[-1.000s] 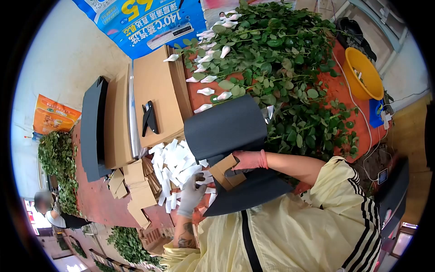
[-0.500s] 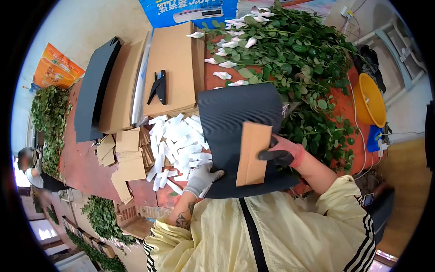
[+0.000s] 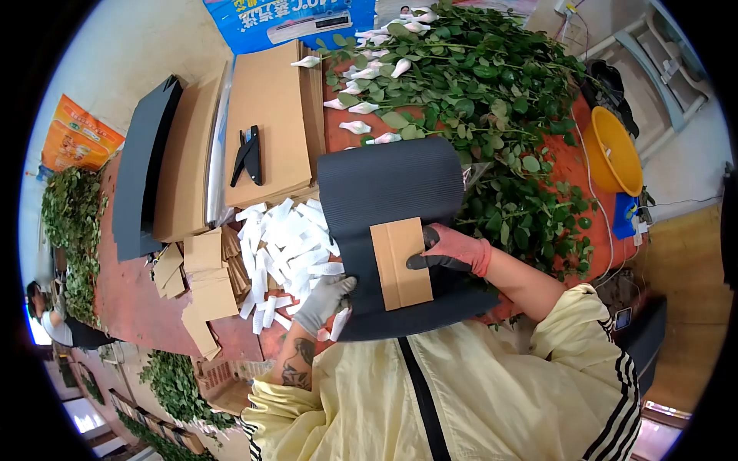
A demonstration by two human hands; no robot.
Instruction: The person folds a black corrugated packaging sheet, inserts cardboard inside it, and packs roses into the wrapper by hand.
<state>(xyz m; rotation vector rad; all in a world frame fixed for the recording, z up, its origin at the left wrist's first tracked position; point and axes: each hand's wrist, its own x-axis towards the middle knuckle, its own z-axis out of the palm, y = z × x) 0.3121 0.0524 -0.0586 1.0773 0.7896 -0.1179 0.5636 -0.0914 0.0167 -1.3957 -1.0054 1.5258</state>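
My right hand (image 3: 453,250), in a pink and dark glove, grips a small folded piece of brown cardboard (image 3: 401,265) by its right edge. The cardboard is over a black corrugated sheet (image 3: 384,184), whose far end curls over in a roll. My left hand (image 3: 323,302), in a pale grey glove, is closed at the left edge of this sheet, thumb uppermost; its other fingers are partly hidden. A white strip (image 3: 340,324) shows just beside it. Many more white strips (image 3: 280,242) lie in a loose heap to the left.
Small cardboard pieces (image 3: 211,280) lie left of the strips. Behind are stacked cardboard sheets (image 3: 269,100) with a black stapler (image 3: 247,157) on top. Leafy stems with white-wrapped buds (image 3: 500,84) cover the right side. A yellow basin (image 3: 613,150) stands at far right.
The cardboard has turned from narrow and tilted to its broad face lying nearly flat over the black sheet. My left thumb has drawn back to the sheet's edge. The camera view has shifted slightly.
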